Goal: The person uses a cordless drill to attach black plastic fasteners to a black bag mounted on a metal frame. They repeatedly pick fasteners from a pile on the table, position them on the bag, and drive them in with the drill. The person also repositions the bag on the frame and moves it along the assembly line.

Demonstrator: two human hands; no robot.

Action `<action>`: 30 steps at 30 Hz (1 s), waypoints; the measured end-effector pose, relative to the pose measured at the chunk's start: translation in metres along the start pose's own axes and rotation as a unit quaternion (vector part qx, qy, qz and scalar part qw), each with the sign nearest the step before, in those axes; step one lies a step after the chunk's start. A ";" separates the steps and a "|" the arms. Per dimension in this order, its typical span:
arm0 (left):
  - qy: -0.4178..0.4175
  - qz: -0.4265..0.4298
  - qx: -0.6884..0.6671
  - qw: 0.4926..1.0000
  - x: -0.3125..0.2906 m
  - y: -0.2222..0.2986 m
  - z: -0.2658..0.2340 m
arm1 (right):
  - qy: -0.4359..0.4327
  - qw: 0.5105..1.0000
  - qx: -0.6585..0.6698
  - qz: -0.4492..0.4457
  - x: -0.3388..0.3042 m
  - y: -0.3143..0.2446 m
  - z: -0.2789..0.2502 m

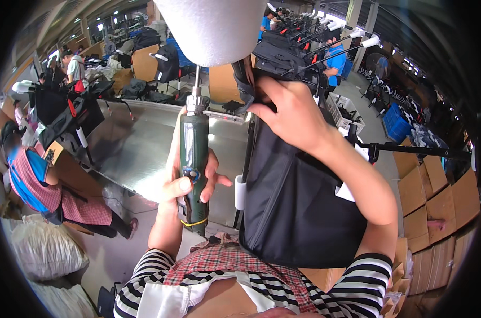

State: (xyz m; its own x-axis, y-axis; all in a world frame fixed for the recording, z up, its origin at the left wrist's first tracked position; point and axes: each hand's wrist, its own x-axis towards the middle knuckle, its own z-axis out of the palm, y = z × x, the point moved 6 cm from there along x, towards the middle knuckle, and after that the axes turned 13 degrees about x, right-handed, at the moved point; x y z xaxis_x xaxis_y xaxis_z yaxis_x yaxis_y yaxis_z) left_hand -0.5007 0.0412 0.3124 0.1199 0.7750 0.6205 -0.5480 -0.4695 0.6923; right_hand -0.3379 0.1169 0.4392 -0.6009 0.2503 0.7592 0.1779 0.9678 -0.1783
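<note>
One metal table (126, 140) spreads behind one screwdriver (194, 140), clasped in the fingers of the left hand (170, 186); right of the screwdriver, the right hand (293, 112) pinches one black flap (244, 87).

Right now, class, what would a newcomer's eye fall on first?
Probably the large white tapered piece at top centre, cut off by the picture's edge. Below it, the left hand grips a dark green power screwdriver; to its right, the right hand holds dark cloth above a big black panel.
</note>
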 end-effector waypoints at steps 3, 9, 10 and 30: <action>0.017 0.029 0.034 0.999 0.017 0.004 0.007 | 0.051 0.994 -0.096 0.005 -0.018 -0.005 -0.001; 0.064 0.065 0.113 0.989 0.041 0.008 0.011 | 0.103 0.990 -0.093 0.008 -0.022 -0.009 -0.002; 0.065 0.066 0.118 0.989 0.044 0.008 0.012 | 0.108 0.991 -0.082 0.012 -0.024 -0.010 -0.003; 0.013 0.032 0.068 0.997 0.075 -0.006 0.021 | 0.165 0.981 -0.070 -0.070 -0.003 -0.060 -0.043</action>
State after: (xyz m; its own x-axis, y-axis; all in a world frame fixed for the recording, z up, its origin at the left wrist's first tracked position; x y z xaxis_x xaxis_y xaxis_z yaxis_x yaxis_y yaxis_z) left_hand -0.4716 0.0932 0.3626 0.0653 0.7518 0.6561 -0.4357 -0.5701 0.6966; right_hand -0.3133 0.0566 0.4739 -0.3455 0.0693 0.9359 0.2298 0.9731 0.0128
